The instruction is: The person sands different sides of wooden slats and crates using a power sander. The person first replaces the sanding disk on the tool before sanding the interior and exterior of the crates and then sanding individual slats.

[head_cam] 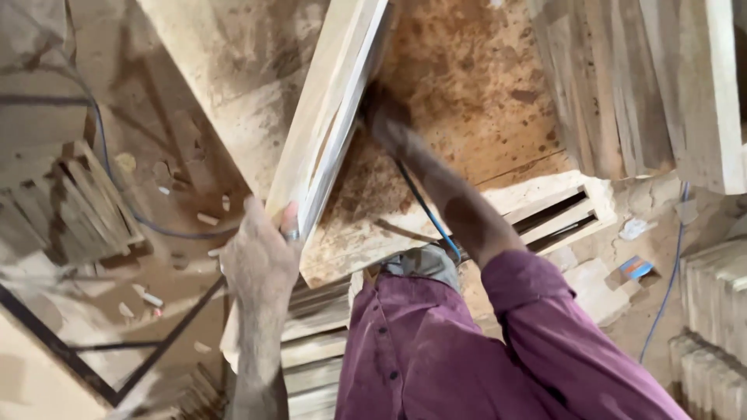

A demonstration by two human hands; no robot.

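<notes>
Left hand (261, 257) grips near end of plank (331, 117); right hand (389, 124) grasps its far right edge, fingers blurred. Risk: plank slips onto dusty table (467, 85).

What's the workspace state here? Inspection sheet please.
Surface: stained, dusty board serving as the work surface.
Job's things: long pale wooden plank lying angled over the board.
Clutter: wood offcuts and chips on the floor; stacked slats; stacked planks.
Hands: left hand grips the plank's near end; right hand presses against its far side.
Cables: blue cable along the right forearm; another blue cable on the floor.
Surroundings: dusty workshop floor, dark metal frame.
</notes>
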